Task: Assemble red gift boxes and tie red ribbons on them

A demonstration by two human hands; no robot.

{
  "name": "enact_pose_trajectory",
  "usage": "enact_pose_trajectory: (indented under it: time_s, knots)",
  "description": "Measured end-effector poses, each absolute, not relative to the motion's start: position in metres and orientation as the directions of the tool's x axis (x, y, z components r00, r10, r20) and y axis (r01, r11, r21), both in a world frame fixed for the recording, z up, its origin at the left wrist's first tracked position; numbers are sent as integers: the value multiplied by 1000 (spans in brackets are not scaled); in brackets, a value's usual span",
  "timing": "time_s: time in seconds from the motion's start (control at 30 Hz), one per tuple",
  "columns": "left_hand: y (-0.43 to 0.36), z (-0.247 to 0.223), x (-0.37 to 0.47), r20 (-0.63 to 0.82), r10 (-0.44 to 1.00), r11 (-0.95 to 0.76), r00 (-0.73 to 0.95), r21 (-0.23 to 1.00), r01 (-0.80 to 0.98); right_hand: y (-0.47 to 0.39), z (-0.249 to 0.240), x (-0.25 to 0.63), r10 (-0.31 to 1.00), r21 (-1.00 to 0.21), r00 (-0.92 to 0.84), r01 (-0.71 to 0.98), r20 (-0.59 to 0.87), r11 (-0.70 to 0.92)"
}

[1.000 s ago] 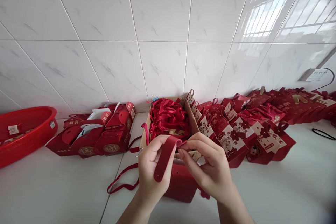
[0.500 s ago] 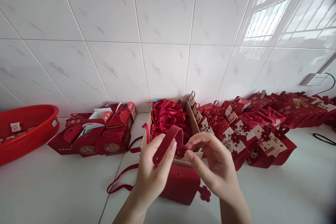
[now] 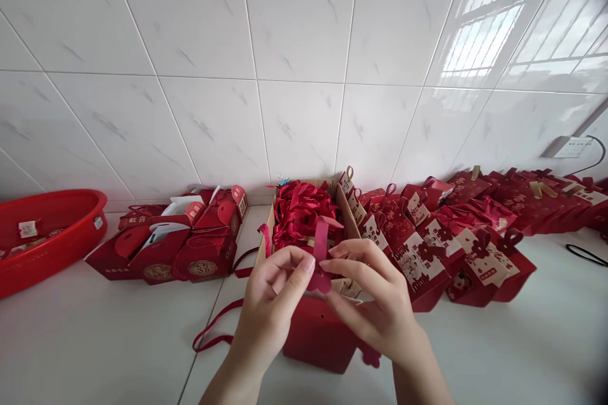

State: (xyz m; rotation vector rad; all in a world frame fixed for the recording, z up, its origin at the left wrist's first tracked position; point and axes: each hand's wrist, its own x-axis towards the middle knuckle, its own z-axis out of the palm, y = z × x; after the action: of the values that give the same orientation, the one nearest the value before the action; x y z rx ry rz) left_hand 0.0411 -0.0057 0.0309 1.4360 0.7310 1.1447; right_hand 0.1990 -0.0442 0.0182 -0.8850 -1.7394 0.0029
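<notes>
Between my hands is a dark red strap with a flower-shaped end, its upper part bent over into a loop. My left hand pinches the strap's left side between thumb and fingertips. The fingertips of my right hand close on its right edge. Just below stands a dark red gift box with a small hole in its face; my hands cover part of its top. A flower-shaped tab sticks out at its right side. Behind my hands, a cardboard box holds tangled red ribbons.
Red boxes with gold emblems stand at the left, beside a red plastic basin. Many finished-looking red gift boxes with tags line the wall at the right. A loose red ribbon lies on the white counter.
The strap has turned from a sideways curl to upright, its flower end now facing me. My right hand has shifted slightly left, closer to my left hand.
</notes>
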Motion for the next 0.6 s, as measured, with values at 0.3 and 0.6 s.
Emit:
enact_pose_trajectory:
  time_s: [0.3,0.6]
  knots:
    - [-6,30,39,351,827,-327,439,936,-133,-41,17,198,468,-423,53,527,882,737]
    - [-8,24,40,363,839,-324,406,932,-163,-34,12,198,399,-377,69,506,914,776]
